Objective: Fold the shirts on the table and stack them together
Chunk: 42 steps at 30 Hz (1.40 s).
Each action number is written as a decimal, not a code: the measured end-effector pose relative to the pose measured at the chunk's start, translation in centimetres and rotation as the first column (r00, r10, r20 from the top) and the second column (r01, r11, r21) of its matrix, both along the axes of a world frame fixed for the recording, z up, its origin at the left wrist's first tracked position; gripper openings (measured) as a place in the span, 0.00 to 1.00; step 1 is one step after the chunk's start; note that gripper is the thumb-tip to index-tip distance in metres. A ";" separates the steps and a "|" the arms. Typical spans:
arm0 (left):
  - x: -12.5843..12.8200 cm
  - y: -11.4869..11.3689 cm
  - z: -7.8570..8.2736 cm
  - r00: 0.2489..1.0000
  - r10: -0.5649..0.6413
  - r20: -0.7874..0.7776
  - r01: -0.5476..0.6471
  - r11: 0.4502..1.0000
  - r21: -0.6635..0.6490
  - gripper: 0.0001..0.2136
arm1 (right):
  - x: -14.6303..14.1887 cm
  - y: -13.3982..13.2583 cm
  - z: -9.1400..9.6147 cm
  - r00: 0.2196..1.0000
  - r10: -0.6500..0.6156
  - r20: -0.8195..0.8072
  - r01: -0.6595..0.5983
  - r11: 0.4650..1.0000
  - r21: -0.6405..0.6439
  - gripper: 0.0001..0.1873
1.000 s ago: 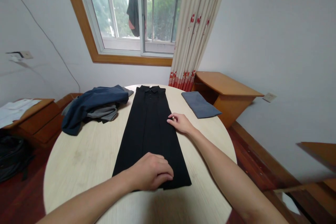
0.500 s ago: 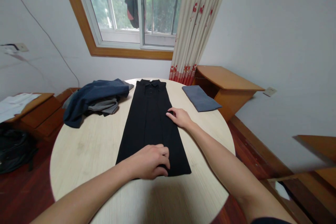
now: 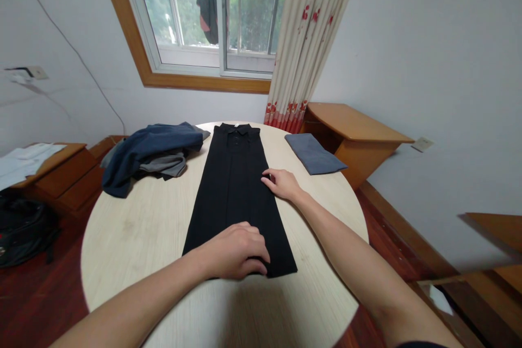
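Observation:
A black shirt (image 3: pixel 234 185), folded into a long narrow strip with its collar at the far end, lies along the middle of a round light wooden table (image 3: pixel 142 228). My left hand (image 3: pixel 236 250) rests on the shirt's near hem, fingers curled over the cloth edge. At the strip's right edge, halfway up, my right hand (image 3: pixel 282 183) has its fingers pinched on the cloth.
A heap of dark blue and grey clothes (image 3: pixel 150 155) lies at the table's back left. A folded grey cloth (image 3: pixel 314 153) sits at the back right. A wooden side table (image 3: pixel 354 133) stands right of it, a low cabinet (image 3: pixel 49 171) at left.
Both hands stay on the shirt. The left hand's fingers shifted slightly along the near hem; the view moved a little.

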State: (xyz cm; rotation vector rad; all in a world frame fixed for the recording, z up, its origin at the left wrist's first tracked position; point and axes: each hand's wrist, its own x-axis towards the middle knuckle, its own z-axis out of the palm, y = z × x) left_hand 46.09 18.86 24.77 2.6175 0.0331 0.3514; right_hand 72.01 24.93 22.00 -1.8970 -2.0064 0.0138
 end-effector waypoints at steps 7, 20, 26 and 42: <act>-0.3 0.6 0.6 0.991 0.101 -0.084 -0.103 0.995 -0.014 0.09 | -0.2 0.0 0.1 0.998 0.002 -0.057 0.005 0.994 0.113 0.14; -0.3 1.4 -1.1 0.857 0.477 -0.197 -0.468 0.879 0.094 0.22 | -1.3 0.3 -0.6 0.994 0.036 0.099 -0.048 0.991 0.122 0.14; 0.2 1.5 -1.9 0.834 0.473 -0.282 -0.466 0.879 0.097 0.28 | -1.5 0.4 -0.5 0.994 0.087 0.070 -0.096 0.987 0.128 0.16; -0.1 1.9 -0.8 0.801 0.580 -0.148 -0.575 0.815 0.073 0.15 | 0.1 0.3 -0.2 0.998 0.036 0.054 -0.038 0.998 0.046 0.24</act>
